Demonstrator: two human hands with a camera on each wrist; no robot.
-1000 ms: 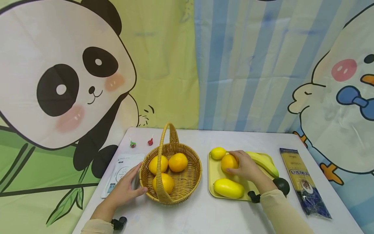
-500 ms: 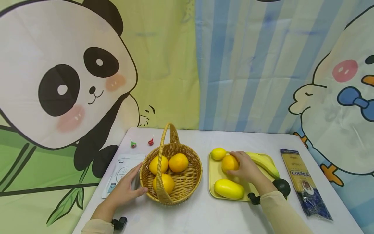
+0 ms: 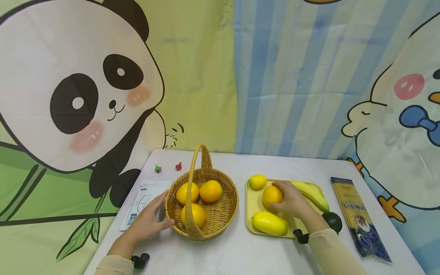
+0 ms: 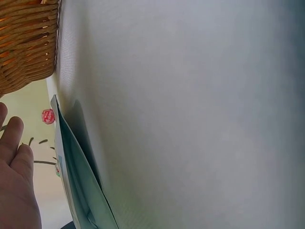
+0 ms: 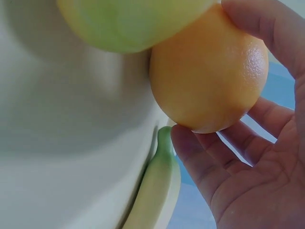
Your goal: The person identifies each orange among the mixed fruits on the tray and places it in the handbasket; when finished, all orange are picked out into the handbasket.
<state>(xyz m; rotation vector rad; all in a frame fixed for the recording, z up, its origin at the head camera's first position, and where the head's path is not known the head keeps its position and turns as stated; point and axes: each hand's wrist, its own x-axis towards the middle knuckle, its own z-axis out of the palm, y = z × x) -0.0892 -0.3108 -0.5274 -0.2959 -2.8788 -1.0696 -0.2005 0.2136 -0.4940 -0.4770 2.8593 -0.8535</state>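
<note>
My right hand point(image 3: 292, 200) holds an orange point(image 3: 271, 196) on the yellow tray point(image 3: 253, 202), thumb on one side and fingertips on the other in the right wrist view. Next to that orange lie a lemon point(image 3: 258, 181), a long yellow fruit point(image 3: 269, 223) and a banana point(image 3: 311, 194). A dark green round fruit point(image 3: 332, 222) sits by the tray's right edge, partly behind the wrist. My left hand point(image 3: 148, 219) is spread at the left side of a wicker basket point(image 3: 223, 219), fingertips right at its wall. Inside the basket are three oranges point(image 3: 210, 191).
A white pouch point(image 3: 142, 194) lies left of the basket, partly under the left hand's outline. Behind it are a green lollipop point(image 3: 157, 168) and a red lollipop point(image 3: 178, 166). On the far right is a gold and blue pasta packet point(image 3: 359, 217). Printed curtains point(image 3: 288, 76) hang behind the table.
The right hand and the orange it grips have shifted slightly toward the person on the tray. The left hand stays at the basket. The head view has turned a little.
</note>
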